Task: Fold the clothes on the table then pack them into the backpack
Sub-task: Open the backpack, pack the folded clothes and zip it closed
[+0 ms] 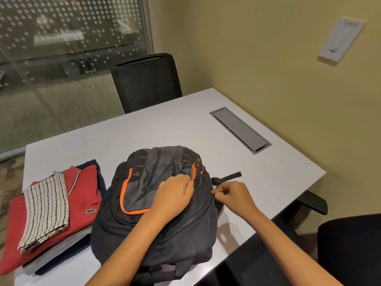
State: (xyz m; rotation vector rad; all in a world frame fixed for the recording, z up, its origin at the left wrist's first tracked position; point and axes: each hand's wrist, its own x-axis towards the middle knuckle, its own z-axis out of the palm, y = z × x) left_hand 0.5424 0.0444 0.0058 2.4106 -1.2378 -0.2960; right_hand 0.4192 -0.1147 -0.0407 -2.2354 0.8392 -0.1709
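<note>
A black and grey backpack (144, 234) with orange trim lies flat on the white table (165, 129), front side up. My left hand (173, 196) presses on its upper front, fingers pinching the fabric. At the bag's right edge my right hand (235, 195) pinches a small orange zipper pull (213, 191). Left of the bag lies a folded stack: a checked cloth (46, 209) on a red polo shirt (82, 195), with white and navy garments (61, 263) under them.
A black mesh chair (146, 81) stands at the table's far side. A grey cable hatch (240, 130) is set into the tabletop at the right. Another black chair (350, 244) sits at the lower right, by the wall.
</note>
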